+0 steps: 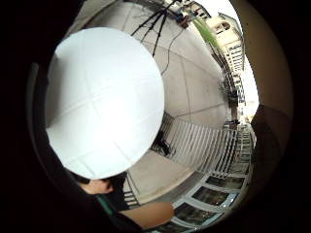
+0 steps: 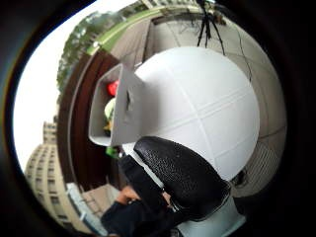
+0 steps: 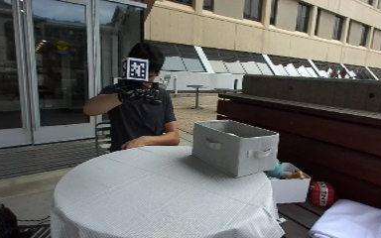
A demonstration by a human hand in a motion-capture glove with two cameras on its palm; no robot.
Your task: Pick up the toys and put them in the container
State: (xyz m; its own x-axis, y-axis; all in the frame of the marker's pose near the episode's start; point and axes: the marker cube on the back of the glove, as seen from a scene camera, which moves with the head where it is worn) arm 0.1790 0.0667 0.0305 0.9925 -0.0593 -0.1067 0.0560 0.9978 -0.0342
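Observation:
A grey fabric container (image 3: 233, 147) stands on the right side of the round table (image 3: 158, 193), which is covered in white cloth. In the thumb side palm view the container (image 2: 123, 111) shows a red toy (image 2: 113, 88) and a yellow-green toy (image 2: 109, 109) inside it. My gloved right hand (image 3: 138, 92) is raised high in front of the person's face, well back from the table and container. It holds nothing, and a black gloved finger (image 2: 182, 177) shows with the table top (image 2: 207, 108) far below. The bare left hand (image 3: 134, 144) rests on the table's far edge.
A dark wooden bench (image 3: 322, 129) runs along the right behind the table. On it sit a small white box (image 3: 289, 189) with toys, a red round thing (image 3: 320, 193) and a white cloth (image 3: 355, 220). A tripod (image 1: 155, 24) stands on the paving.

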